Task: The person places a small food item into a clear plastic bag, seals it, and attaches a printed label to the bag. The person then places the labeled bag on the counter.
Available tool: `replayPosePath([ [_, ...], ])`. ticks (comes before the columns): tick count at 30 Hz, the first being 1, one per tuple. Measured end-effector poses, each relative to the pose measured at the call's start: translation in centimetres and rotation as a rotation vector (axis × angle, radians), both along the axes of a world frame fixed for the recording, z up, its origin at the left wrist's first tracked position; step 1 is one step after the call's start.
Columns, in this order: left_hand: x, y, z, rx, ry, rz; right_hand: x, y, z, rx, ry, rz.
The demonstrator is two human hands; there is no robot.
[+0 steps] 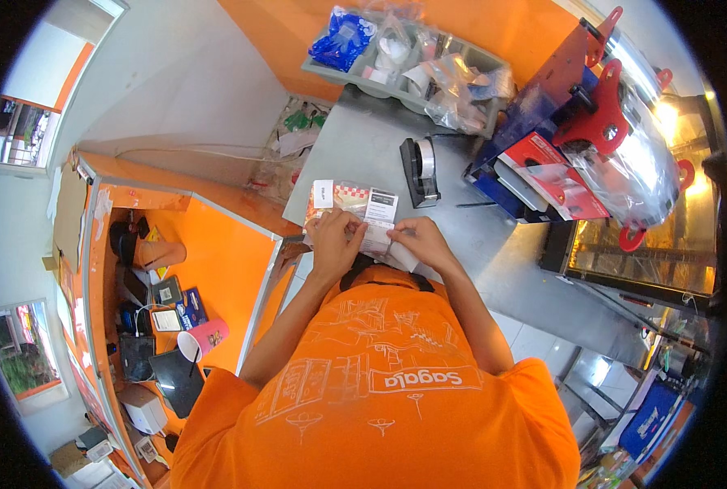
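Observation:
On the near edge of the steel worktable, a flat food package [350, 198] with a red-and-white checked print lies in front of me. A printed paper slip [377, 236] rests over its right side, and a small white label [323, 194] is at its upper left. My left hand [337, 239] lies over the package's lower part, thumb and fingers pinching at the slip's left edge. With thumb and forefinger, my right hand [426, 240] pinches the slip's right edge. Pale paper [404, 257] hangs below it. Beyond my hands stands a black tape dispenser [420, 171] with a roll of tape.
A grey compartment bin [363, 79] with bagged supplies stands at the back. On the right are a blue-and-red machine [547, 165] carrying plastic film and a lit glass display case [644, 257]. An orange counter [229, 269] at left bears a pink cup [207, 339] and devices.

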State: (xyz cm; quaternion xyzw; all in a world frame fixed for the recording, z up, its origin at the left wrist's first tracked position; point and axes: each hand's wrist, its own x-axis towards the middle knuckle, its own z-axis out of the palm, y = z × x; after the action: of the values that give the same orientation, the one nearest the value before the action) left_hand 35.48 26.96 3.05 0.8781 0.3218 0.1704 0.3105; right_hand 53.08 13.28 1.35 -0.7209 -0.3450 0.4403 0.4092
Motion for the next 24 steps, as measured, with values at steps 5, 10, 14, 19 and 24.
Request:
replayPosePath([
  [5,0.7,0.0,-0.7,0.15,0.035,0.022,-0.5,1.0,-0.2,-0.041,-0.285,0.0],
  [10,1.0,-0.1,-1.2,0.207,0.027,0.04,-0.1,1.0,0.6,-0.237,-0.31,0.022],
  [14,0.9,-0.2,-1.6,0.2,-0.068,0.045,0.0,0.3,-0.4,-0.106,-0.308,-0.029],
  [19,0.6,-0.1,-2.5,0.163,-0.095,0.057,-0.2,0.0,-3.0,-0.031,-0.09,-0.076],
  [24,-0.8,0.1,-2.2,0.236,-0.056,-0.048,-0.7,-0.9,-3.4,0.25,-0.462,-0.084],
])
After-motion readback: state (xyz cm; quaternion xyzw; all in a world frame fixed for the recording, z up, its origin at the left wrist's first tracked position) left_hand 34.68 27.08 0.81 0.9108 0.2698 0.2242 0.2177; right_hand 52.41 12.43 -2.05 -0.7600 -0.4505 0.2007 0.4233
